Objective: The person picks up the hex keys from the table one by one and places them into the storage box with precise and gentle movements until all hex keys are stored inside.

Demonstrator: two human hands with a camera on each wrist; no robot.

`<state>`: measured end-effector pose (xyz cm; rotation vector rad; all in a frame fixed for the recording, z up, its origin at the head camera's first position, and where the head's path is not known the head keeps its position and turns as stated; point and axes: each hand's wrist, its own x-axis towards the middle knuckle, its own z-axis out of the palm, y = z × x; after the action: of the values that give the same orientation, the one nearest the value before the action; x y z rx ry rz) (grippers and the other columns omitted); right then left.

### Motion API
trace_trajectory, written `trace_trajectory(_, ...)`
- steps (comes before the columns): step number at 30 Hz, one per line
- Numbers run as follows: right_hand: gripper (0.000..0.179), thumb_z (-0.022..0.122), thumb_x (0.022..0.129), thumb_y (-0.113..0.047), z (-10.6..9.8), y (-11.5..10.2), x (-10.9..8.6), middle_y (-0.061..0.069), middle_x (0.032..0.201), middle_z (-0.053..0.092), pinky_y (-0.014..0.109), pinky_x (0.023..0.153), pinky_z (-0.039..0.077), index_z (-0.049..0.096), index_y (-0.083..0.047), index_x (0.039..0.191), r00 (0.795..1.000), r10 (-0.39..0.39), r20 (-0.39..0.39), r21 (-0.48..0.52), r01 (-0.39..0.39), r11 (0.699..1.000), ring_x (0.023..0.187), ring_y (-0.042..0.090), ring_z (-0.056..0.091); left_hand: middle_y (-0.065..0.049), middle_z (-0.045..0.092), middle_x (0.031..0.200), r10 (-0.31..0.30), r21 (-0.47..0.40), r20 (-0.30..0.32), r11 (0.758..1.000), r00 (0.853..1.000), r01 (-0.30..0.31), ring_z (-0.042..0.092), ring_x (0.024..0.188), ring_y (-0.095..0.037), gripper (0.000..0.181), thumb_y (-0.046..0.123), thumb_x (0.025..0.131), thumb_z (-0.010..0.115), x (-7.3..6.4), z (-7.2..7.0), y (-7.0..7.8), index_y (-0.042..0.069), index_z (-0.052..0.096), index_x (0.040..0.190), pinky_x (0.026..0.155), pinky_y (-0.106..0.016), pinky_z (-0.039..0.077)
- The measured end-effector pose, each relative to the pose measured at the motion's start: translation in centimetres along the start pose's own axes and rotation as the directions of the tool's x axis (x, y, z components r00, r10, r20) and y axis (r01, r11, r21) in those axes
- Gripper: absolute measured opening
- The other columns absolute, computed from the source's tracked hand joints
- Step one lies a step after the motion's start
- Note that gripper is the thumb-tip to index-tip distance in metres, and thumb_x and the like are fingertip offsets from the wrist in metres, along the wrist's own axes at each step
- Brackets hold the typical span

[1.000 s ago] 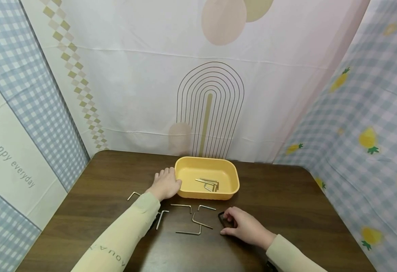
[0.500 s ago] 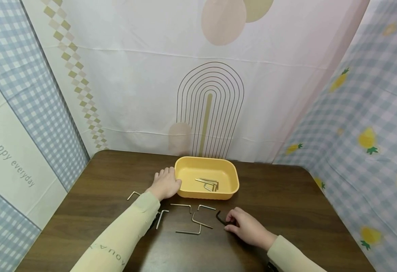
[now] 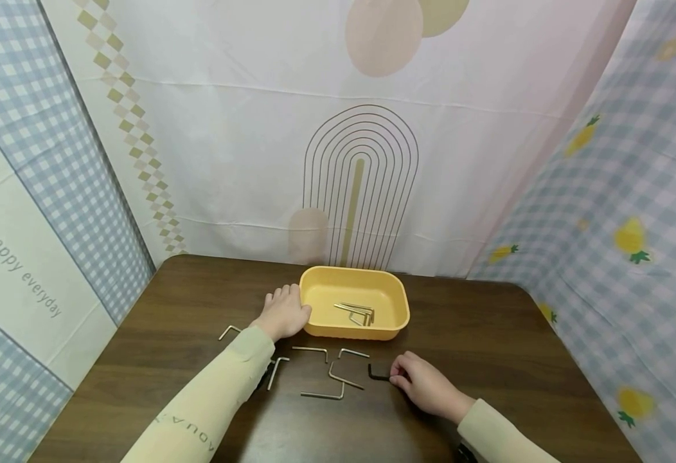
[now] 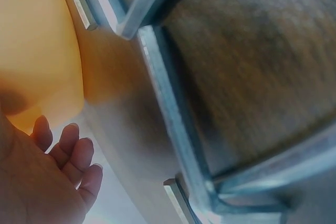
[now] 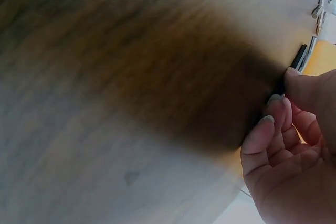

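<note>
Hex keys lie about a yellow plastic bin (image 3: 352,333) in the head view. My left hand (image 3: 282,314) holds the bin's left side, thumb at the rim; the left wrist view shows its loosely bent fingers (image 4: 81,153) by the outer wall. To the right, my right hand (image 3: 425,384) pinches a black hex key (image 3: 379,377) low over the table, its short bent end pointing away from me. Thumb and fingertips cover the key's other end. In the right wrist view the black hex key (image 5: 299,56) shows only partly past the thumb.
Several metal hex keys, such as one hex key (image 3: 322,395), lie in front of the bin. Another hex key (image 3: 229,330) lies left of my left forearm. Several more hex keys (image 3: 361,313) are inside the bin. Patterned cloth (image 3: 228,161) hangs behind the brown table (image 3: 488,321).
My right hand has shifted slightly right and turned the black hex key, whose bent end now shows clear of the fingers. The left hand stays at the bin.
</note>
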<state>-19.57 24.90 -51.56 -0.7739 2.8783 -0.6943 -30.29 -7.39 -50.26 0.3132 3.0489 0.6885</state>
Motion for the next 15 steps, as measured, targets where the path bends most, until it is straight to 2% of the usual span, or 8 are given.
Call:
trace_trajectory(8,0.014,0.067,0.091,-0.01,0.06,-0.19,0.05,-0.008,0.082,0.046,0.027,0.066,0.044,0.056,-0.018,0.084,1.0,-0.017,-0.018,-0.025,0.017,1.0,0.073,0.004,0.046,-0.011,0.047,0.102,-0.01,0.016,0.005,1.0,1.0,0.01,0.043,0.096,-0.03,0.04,0.033,0.094,0.046,0.18,0.1,0.05,0.001,0.047,0.118,0.086,-0.047,0.029)
trace_trajectory(15,0.012,0.063,0.093,-0.013,-0.18,-0.71,0.01,-0.008,0.081,0.046,0.029,0.066,0.043,0.055,-0.016,0.085,0.998,-0.032,0.053,-0.046,0.034,0.998,0.072,0.005,0.046,-0.012,0.048,0.102,-0.008,0.003,0.001,1.0,1.0,0.008,0.044,0.098,-0.032,0.042,0.033,0.093,0.047,-0.07,-0.09,0.1,0.0,0.048,0.119,0.087,-0.048,0.03)
